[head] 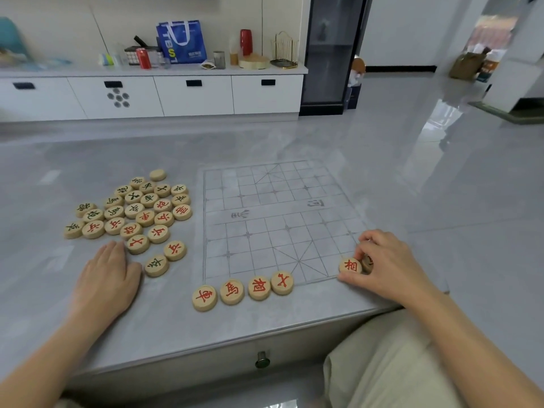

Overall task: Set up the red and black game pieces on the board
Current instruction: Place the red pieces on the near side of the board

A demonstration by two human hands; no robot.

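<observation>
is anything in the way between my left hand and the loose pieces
Nothing visible does. The left hand lies flat on the table, its fingers right beside the nearest red piece of the pile.

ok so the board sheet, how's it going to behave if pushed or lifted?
The board sheet looks thin and see-through and lies flat, with the table showing through it, so it is probably floppy and light when lifted. The tabletop looks glossy, so a sideways push may well slide the sheet rather than buckle it.

Two bare forearms [459, 328], loose khaki-beige trousers [382, 366] with soft creases
</observation>
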